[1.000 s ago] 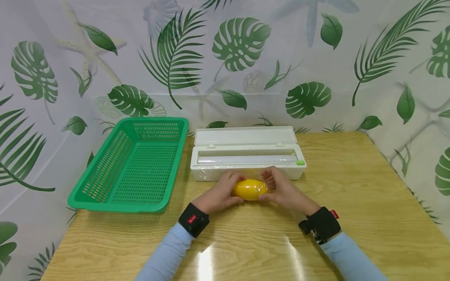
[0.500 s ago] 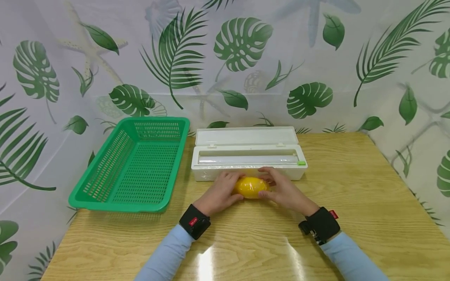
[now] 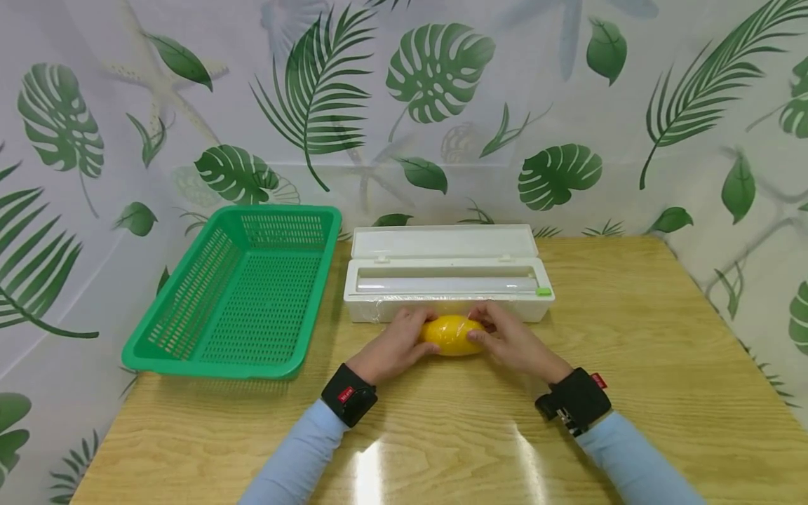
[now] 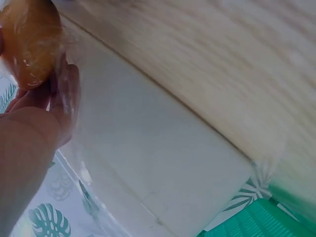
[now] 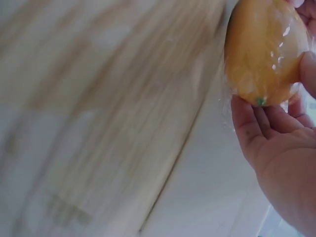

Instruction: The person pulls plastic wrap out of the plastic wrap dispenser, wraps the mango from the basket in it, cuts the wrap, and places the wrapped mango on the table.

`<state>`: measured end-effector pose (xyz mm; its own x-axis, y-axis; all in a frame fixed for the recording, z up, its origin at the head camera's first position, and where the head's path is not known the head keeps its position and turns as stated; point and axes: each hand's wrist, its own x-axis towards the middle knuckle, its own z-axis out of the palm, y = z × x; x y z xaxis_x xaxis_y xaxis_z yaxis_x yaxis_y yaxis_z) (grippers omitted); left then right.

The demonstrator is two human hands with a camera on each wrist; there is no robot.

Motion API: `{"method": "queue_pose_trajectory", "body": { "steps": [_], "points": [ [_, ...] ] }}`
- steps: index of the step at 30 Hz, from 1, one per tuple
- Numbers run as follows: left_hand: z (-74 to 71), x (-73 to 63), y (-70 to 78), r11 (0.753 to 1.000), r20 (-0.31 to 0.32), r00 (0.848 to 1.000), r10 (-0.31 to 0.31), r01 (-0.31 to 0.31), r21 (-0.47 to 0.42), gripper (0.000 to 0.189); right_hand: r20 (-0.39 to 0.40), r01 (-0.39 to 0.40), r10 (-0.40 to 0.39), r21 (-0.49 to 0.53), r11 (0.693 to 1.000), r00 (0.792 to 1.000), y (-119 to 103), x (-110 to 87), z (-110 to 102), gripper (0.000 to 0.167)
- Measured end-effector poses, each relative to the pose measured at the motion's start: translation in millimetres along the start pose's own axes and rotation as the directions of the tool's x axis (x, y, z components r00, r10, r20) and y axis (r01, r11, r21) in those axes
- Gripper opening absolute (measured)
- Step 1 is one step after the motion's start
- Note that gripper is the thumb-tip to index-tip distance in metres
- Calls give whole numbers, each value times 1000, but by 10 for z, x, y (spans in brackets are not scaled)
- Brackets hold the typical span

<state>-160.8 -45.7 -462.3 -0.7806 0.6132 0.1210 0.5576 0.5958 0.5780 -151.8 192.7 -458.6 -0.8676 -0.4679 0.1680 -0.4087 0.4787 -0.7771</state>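
A yellow mango (image 3: 452,335) with clear plastic film round it is held between both hands, in front of a white cling film box (image 3: 448,307). My left hand (image 3: 396,345) grips its left end, thumb on the near side. At the right end my right hand (image 3: 519,348) holds it with the thumb on the film. In the right wrist view the mango (image 5: 266,52) shows a small green stem spot and wrinkled, shiny film. Loose film (image 4: 66,94) drapes over the left fingers in the left wrist view. The box lid (image 3: 442,242) stands open, with a film roll (image 3: 445,284) inside.
A green plastic basket (image 3: 299,308) with perforated walls stands left of the box. A green slider (image 3: 543,292) sits at the box's right end. Leaf-patterned cloth (image 3: 480,182) hangs behind the wooden table (image 3: 631,337).
The mango has shifted slightly up toward the box. My right thumb and fingers have moved a little over its right end; the left hand keeps its hold.
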Motion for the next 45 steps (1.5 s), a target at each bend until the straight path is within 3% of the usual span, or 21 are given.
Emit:
{"method": "queue_pose_trajectory", "body": {
  "steps": [5,16,24,34,45],
  "points": [
    [2,22,9,999,18,999,-34,33,40,46,7,16,-16,-26,1000,1000,17,42,-3,25],
    [22,56,0,992,35,999,-26,22,120,68,11,-41,42,-35,999,999,38,57,-2,32],
    [43,47,-16,994,29,999,-14,10,108,61,66,-79,90,-154,985,994,11,36,13,69],
    [49,-3,-19,994,-34,999,24,-20,106,59,34,-80,88,-192,978,996,-32,42,30,65],
    [64,-12,25,993,-68,998,12,-4,120,53,-14,-66,65,-267,961,998,-66,-5,34,62]
  ]
}}
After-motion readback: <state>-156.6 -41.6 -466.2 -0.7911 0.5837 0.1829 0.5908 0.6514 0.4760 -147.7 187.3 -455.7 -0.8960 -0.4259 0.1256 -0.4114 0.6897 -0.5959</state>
